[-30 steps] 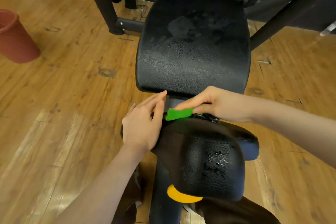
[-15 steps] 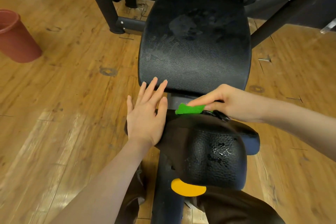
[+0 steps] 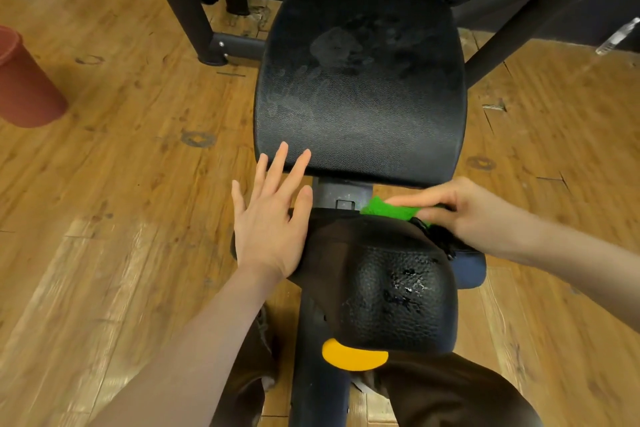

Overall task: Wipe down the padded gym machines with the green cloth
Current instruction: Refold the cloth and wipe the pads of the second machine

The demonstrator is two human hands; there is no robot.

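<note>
Our right hand (image 3: pixel 460 215) pinches the green cloth (image 3: pixel 388 209) against the far edge of the lower pad (image 3: pixel 398 295), the cloth protruding beyond the fingertips. Our left hand (image 3: pixel 270 218) rests flat, fingers spread, just left of the cloth, below the seat pad (image 3: pixel 360 87).

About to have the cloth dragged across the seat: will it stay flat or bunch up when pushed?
The cloth is probably floppy: it lies crumpled under the right hand, so it may bunch unless pressed flat. It looks thin and light. The seat has a pebbled, wet-looking patch, so it may drag there rather than slide.
</note>
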